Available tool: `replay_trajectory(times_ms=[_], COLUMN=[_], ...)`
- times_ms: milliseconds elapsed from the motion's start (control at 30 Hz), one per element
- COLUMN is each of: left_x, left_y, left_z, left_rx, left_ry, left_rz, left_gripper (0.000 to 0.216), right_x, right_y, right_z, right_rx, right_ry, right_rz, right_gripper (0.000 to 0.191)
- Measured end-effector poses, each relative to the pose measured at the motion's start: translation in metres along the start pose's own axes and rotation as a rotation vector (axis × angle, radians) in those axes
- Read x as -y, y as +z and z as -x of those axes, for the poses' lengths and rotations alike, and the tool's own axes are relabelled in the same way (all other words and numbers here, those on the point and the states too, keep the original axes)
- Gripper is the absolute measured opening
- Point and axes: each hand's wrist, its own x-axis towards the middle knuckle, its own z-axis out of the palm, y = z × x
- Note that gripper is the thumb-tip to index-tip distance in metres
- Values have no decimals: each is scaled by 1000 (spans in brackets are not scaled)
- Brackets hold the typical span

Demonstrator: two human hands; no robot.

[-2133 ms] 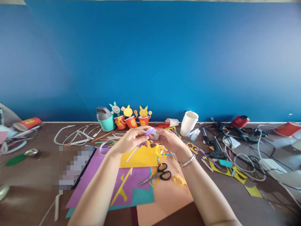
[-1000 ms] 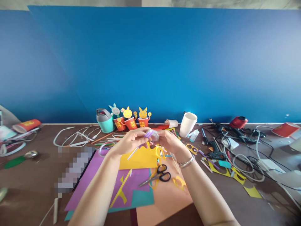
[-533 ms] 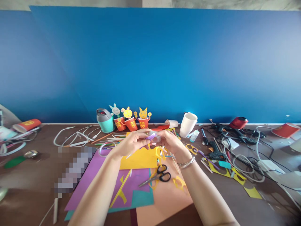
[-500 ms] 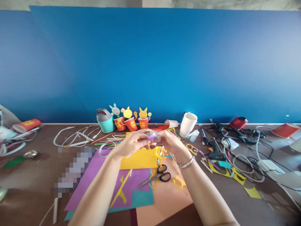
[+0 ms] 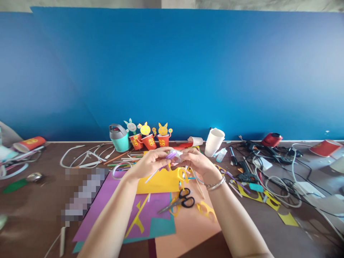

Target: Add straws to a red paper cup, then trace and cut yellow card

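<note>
Your arms are bare from the elbows down, with no sleeves in view. On your right wrist, at about five o'clock from your right hand (image 5: 197, 162), sits a thin silver bangle (image 5: 215, 185). Your left hand (image 5: 150, 163) wears nothing.

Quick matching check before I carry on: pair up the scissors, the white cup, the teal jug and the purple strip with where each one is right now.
Things:
1. scissors
2. white cup
3. teal jug
4. purple strip

Places:
A. pinched between the left hand and right hand
B. lying on the coloured paper sheets, just behind the wrists
C. by the blue wall, left of the three red animal cups
D. by the blue wall, right of the hands, leaning

Pairs: 1-B, 2-D, 3-C, 4-A
</note>
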Motion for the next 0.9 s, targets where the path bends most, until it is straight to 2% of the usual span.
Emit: replay_trajectory(times_ms=[400, 600, 900], left_x=[2, 7, 4], left_y=[6, -2, 5], left_z=[-2, -2, -6], left_rx=[-13, -9, -20], left_ry=[-3, 4, -42], left_rz=[2, 5, -12], left_gripper=[24, 22, 23], right_x=[-6, -1, -13], right_y=[3, 0, -6], right_z=[-6, -3, -13], right_rx=[-66, -2, -40], right_ry=[5, -9, 52], right_rz=[-26, -103, -41], right_gripper=[22, 26, 22])
